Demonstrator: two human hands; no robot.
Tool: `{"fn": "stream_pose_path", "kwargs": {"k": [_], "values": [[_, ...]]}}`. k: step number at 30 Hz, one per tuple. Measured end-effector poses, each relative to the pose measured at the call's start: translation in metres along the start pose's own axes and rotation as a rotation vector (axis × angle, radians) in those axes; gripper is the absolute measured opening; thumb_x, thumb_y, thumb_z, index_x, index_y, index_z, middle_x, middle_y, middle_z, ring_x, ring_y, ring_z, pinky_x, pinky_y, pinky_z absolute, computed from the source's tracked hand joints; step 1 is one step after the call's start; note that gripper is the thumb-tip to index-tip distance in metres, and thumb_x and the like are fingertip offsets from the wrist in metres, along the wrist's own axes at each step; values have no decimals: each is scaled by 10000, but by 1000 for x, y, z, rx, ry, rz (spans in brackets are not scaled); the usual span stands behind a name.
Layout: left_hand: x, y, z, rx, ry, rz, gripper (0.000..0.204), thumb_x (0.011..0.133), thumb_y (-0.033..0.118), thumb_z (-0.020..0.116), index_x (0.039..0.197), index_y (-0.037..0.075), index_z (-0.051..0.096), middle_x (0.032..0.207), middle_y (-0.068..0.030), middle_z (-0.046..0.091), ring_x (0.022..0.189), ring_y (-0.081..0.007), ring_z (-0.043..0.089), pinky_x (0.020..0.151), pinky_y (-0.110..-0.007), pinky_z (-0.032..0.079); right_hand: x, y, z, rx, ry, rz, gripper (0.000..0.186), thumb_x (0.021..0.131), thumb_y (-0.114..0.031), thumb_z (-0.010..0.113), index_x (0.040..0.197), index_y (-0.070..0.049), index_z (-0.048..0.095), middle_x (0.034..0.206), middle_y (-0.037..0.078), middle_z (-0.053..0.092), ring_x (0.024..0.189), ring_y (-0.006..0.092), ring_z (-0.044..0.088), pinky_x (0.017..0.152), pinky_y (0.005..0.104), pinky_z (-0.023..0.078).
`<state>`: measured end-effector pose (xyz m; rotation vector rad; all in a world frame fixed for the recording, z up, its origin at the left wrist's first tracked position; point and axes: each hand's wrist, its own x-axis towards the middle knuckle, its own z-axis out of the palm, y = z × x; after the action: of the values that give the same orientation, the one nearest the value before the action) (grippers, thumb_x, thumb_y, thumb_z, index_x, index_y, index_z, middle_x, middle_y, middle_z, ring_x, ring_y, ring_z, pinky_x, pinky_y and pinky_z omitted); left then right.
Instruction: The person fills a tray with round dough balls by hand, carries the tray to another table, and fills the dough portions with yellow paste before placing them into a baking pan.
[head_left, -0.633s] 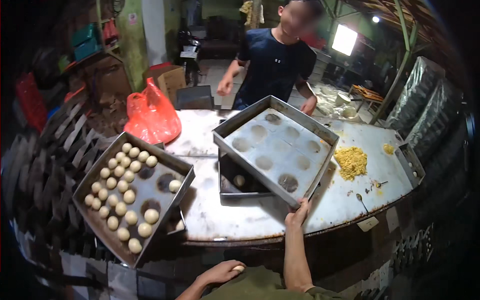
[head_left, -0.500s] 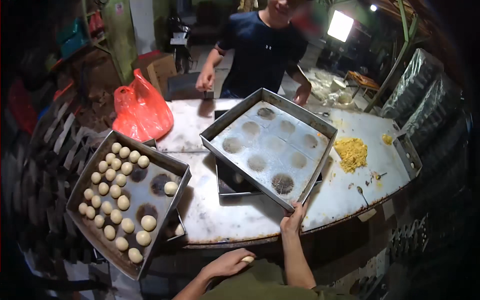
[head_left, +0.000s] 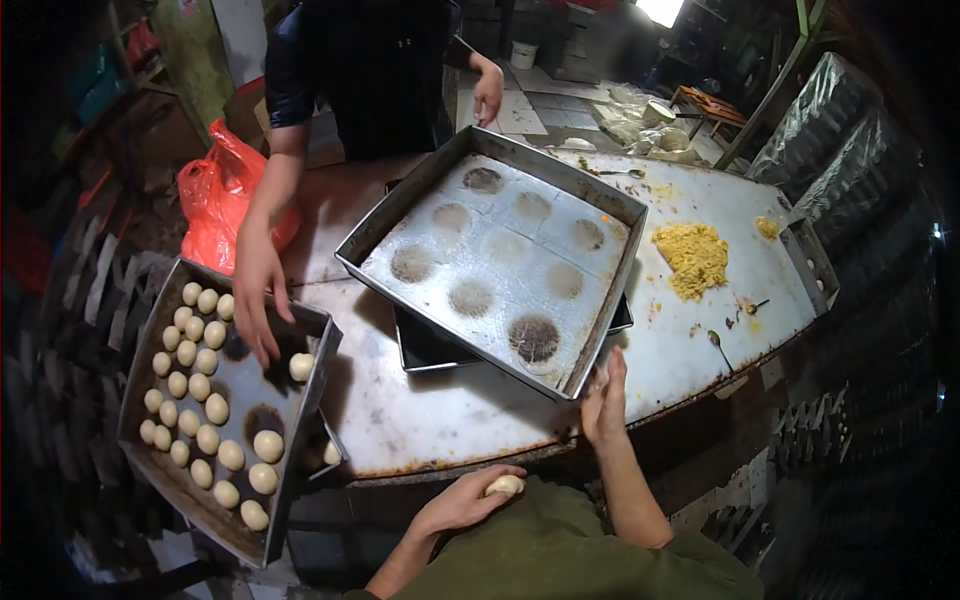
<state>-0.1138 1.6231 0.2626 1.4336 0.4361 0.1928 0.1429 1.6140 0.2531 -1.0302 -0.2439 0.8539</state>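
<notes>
My left hand is curled around a pale dough ball, low by the table's front edge. My right hand has its fingers stretched upward beside the near corner of a square metal tray; whether it touches the metal I cannot tell. This tray holds no dough, only dark round stains, and rests askew on a darker tray. At the left, a tilted deep tray carries many smooth dough balls. A co-worker's hand reaches down into it, near a lone ball at its right side.
A yellow crumbly heap lies on the white tabletop, with a spoon nearby. A red plastic bag stands at the far left. Another tray sits at the right end. The co-worker stands across the table.
My right hand has come off the tray's corner and its fingers have straightened. The co-worker has moved left and put a hand into the dough tray. The view has shifted; my left hand keeps the ball.
</notes>
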Motion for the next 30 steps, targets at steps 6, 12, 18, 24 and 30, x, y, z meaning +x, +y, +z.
{"fn": "stream_pose_path", "kwargs": {"k": [6,12,18,24,30], "values": [[26,-24,72,-530,386,-102,293,908,83,494,1161,-54,443,1096,-166,589,981,-197,585,856,-271,467,14,-14,-6,-70,-131,188,741,864,-97,589,1419,-103,98,1311,201,379,1170,220,411,1010,356,312],[64,-32,131,-738,837,28,302,878,-13,456,1177,-31,492,1114,-121,586,987,-175,578,838,-272,473,-79,-22,-45,-688,-393,-706,364,845,-98,539,1168,43,449,1187,181,497,1108,299,478,977,395,348],[31,8,156,-972,361,-100,476,808,-46,456,1280,-75,398,1231,-168,518,1126,-246,527,970,-350,425,-34,-30,-97,-800,-300,-421,174,922,-101,474,941,21,596,857,95,579,683,132,542,580,248,436],[11,-63,145,-964,650,-196,278,878,5,487,1151,-46,482,1097,-204,585,1003,-310,601,855,-407,519,40,-55,-164,-1187,-3,-552,122,849,-88,572,913,2,625,861,151,589,728,237,593,634,327,486],[45,-47,169,-1122,340,-99,490,784,46,458,1260,-62,412,1243,-200,506,1125,-289,516,944,-387,431,167,-111,-219,-1715,81,-745,170,840,-149,528,901,-16,616,1013,181,553,963,349,526,808,438,475]]}}
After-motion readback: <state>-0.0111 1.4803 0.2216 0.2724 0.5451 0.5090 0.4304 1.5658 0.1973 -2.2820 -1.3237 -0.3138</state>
